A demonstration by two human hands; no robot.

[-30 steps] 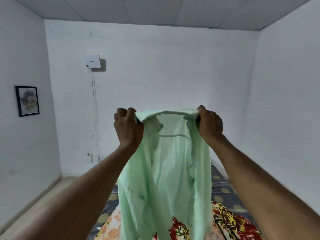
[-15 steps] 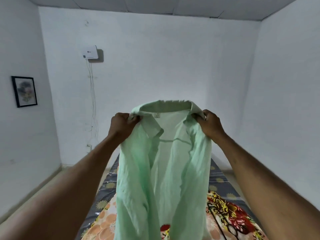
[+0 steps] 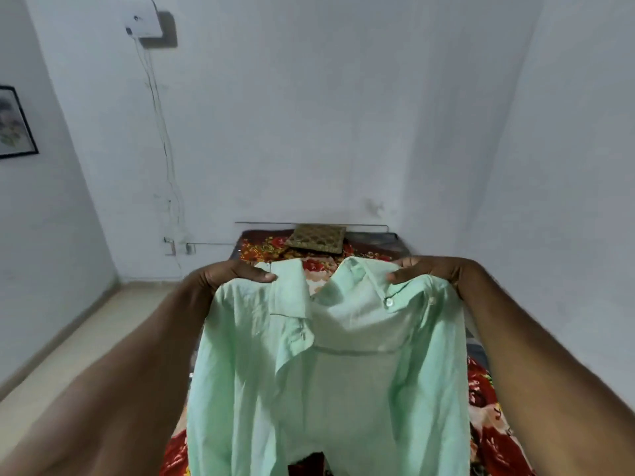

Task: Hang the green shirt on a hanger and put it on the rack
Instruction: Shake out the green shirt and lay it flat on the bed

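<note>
A pale green button shirt is spread open in front of me, collar at the far end and front panels falling toward me over the bed. My left hand pinches the left shoulder by the collar, thumb on top. My right hand pinches the right shoulder the same way. No hanger or rack shows in the head view.
Under the shirt lies a bed with a red floral cover, and a patterned cushion sits at its far end against the white wall. Bare floor runs along the left. A framed picture and a wall box with cables hang at left.
The shirt has come down from chest height toward the bed, and the collar has opened out. My view has tilted down, so the bed and cushion now show.
</note>
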